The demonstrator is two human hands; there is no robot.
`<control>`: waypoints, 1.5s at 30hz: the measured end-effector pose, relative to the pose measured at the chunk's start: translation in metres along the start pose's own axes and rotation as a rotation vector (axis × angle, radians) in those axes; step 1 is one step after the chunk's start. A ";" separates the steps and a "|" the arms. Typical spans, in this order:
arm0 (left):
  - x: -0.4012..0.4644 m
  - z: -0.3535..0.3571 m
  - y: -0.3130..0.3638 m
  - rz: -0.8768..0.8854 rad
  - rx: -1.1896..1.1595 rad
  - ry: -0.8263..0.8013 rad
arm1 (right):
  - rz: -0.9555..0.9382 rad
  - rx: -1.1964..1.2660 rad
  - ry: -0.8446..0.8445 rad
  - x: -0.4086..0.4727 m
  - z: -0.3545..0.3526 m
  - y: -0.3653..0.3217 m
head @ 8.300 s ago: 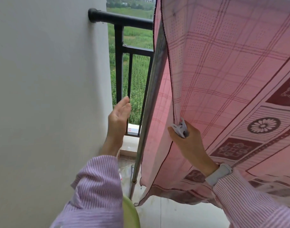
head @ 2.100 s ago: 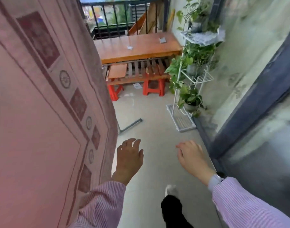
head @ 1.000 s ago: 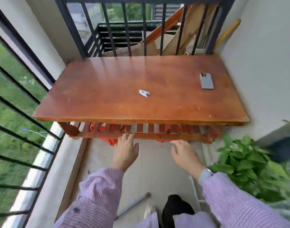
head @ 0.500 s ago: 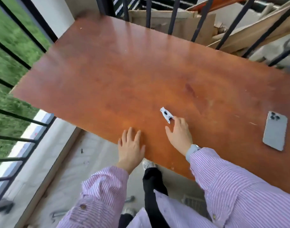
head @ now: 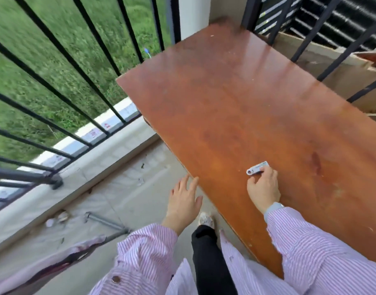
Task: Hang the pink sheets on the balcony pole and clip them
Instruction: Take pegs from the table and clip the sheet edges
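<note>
Pink sheets, or what showed of them anyway: just a corner of pale pink fabric with a dark maroon border (head: 61,255), down at the near left, trailing close to the balcony floor beside a grey metal tube (head: 107,223) that looked like the foot of a rack. Couldn't see the pole or how the rest of the cloth hung, so I honestly couldn't say whether the hanging part was finished. My guess was that clipping was the bit in hand.

A bit further in, the left hand (head: 183,202) was spread loose, fingers straight and holding nothing, fingertips right at the near edge of the reddish-brown wooden table (head: 236,99). The right hand (head: 263,186), pale watch strap at the wrist, was over the tabletop with curled fingers pinching one end of a small white plastic clothes clip (head: 257,167). The clip looked flat and closed, lying against the wood, so not lifted clear yet as far as I could tell.

So what seemed left: carry that clip back to the sheet and snap it on. No other clips were visible on the table.

Further back it was black iron railing bars (head: 80,67) on the left with green grass (head: 33,28) beyond them, and some cardboard (head: 342,67) behind the far end of the table.
</note>
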State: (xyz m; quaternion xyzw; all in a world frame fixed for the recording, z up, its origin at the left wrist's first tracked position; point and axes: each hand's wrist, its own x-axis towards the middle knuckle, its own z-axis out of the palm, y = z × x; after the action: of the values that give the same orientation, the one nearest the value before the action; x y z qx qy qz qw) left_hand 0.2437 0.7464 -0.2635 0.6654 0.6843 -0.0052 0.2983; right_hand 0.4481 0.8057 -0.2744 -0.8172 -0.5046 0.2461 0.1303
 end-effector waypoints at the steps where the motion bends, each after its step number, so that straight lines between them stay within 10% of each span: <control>1: -0.011 -0.001 -0.007 -0.022 -0.012 0.005 | 0.005 0.025 0.005 -0.004 0.001 -0.005; 13: -0.009 0.018 0.003 0.042 0.047 -0.042 | -0.308 -0.379 -0.150 0.019 -0.006 0.001; 20: -0.003 0.033 0.022 0.016 -0.112 -0.218 | -0.427 -0.094 -0.103 0.009 -0.008 -0.004; 26: -0.034 -0.004 0.000 0.026 -0.644 0.170 | -0.342 0.419 -0.488 -0.052 -0.020 -0.062; 35: -0.197 -0.039 -0.110 -0.200 -0.759 0.543 | -0.383 0.558 -1.006 -0.221 0.016 -0.147; 45: -0.486 0.006 -0.247 -0.805 -0.739 0.946 | -1.174 -0.011 -1.306 -0.498 0.133 -0.192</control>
State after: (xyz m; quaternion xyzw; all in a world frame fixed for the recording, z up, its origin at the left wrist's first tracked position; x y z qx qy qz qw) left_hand -0.0107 0.2745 -0.1631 0.1482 0.8892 0.4057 0.1506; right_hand 0.0470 0.4458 -0.1629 -0.1220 -0.8185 0.5552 -0.0829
